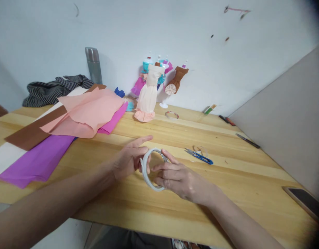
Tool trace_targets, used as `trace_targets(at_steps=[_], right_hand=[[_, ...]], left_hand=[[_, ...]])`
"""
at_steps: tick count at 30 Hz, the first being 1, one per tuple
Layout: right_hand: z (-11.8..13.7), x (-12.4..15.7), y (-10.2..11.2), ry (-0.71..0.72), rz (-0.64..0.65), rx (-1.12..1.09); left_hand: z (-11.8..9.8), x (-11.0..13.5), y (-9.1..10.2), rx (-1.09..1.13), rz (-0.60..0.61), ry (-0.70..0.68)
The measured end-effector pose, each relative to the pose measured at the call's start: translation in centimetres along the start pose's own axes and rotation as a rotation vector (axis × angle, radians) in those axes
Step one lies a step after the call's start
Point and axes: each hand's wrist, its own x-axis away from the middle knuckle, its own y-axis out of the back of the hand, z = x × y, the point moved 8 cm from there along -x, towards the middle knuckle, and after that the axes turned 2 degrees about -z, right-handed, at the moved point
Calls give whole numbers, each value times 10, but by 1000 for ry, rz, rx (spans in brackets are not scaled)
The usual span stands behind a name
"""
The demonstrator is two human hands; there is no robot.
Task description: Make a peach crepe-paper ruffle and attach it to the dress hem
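Note:
Between my hands is a roll of white tape, tilted up above the wooden table. My left hand grips the ring's left side, its index finger stretched out past the roll. On the right side, my right hand holds the same roll, with some fingers reaching into the ring's opening. A small tab sticks out at the roll's upper left, by my left fingers. To the right of my hands lie blue thread snips, beside a thin loop of tape.
Sheets of peach crepe paper, brown, white and purple paper cover the table's left. Small dress forms in paper dresses stand by the wall, near a grey flask. A knife and phone lie at right.

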Motion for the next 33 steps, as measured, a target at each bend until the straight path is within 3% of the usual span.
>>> trace_targets(at_steps=[9,19,26,33], right_hand=[[-8,1,13,3,-140,-77],[-9,-1,5,0,-73,-24],[-8,0,-1,-13,-48,-43],[-10,2,3,-23,-35,65]], left_hand=[[-14,3,-9,93,248,-92],[-4,-4,3,48,108,-52],[0,-1,-7,108,193,-37],[2,-3,-6,161,153,-34]])
